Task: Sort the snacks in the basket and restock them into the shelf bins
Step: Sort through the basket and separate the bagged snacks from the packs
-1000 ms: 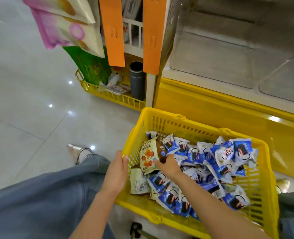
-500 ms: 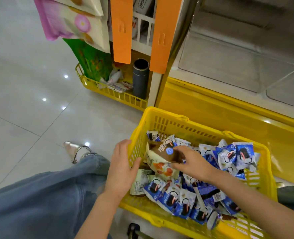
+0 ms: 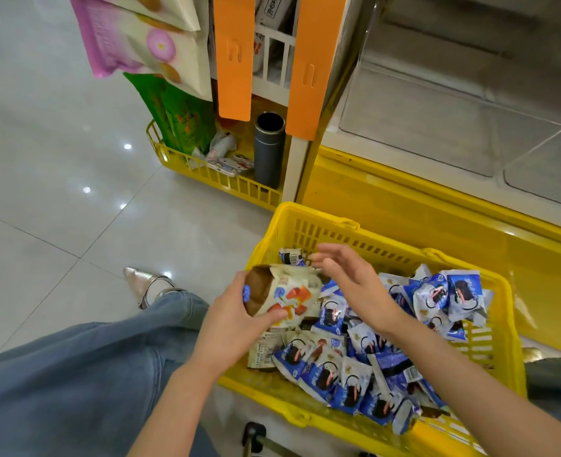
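We clasp the brown-and-white snack pack (image 3: 289, 295) in our left grip (image 3: 233, 319), right grip (image 3: 351, 281) spread, sorting it from blue packets (image 3: 336, 369).

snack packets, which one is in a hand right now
The brown-and-cream packet with orange pictures, gripped by the left hand; the blue-and-white packets lie loose in the basket, and the open right hand holds none.

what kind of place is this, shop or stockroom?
Most likely a small shop's snack aisle: a yellow shopping basket full of wrapped snack packets, big hanging snack bags, and clear shelf bins above a yellow base.
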Tool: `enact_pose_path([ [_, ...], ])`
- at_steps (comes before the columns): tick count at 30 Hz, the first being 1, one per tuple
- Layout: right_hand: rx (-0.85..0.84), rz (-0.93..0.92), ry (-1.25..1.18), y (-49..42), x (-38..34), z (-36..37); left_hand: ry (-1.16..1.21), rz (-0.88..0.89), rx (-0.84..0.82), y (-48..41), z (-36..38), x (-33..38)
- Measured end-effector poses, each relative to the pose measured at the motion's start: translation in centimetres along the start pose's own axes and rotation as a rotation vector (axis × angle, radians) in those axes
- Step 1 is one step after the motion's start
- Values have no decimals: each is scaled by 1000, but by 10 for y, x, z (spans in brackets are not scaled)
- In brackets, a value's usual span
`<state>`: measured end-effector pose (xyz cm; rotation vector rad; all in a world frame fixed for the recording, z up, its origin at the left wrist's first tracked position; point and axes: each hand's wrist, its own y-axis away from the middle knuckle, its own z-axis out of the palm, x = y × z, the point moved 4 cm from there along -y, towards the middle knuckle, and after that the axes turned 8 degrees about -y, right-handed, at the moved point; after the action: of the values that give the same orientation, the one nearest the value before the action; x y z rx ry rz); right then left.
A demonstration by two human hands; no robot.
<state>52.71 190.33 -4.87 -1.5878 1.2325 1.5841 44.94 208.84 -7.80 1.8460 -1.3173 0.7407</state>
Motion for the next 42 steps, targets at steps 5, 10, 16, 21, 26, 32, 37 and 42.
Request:
enact_pose_path([
  [5,-64,399,286,18,95,23,194,-103,172,0,-15,-5],
  [10,-125,518,545,28,144,51,219,-124,169,1,-14,-8],
  [16,-241,513,570,28,144,54,220,-127,185,2,-11,-8],
  [21,-190,348,491,36,113,19,289,-122,192,5,-4,-1],
  [26,-223,308,639,58,93,-55,306,-85,152,8,5,13],
  [32,-352,441,1021,85,99,-88,213,-82,96,15,26,15],
  [37,-37,289,590,75,62,-52,288,-70,-59,26,43,17],
  [42,-86,421,-223,71,41,-1,481,-237,-347,36,63,15],
])
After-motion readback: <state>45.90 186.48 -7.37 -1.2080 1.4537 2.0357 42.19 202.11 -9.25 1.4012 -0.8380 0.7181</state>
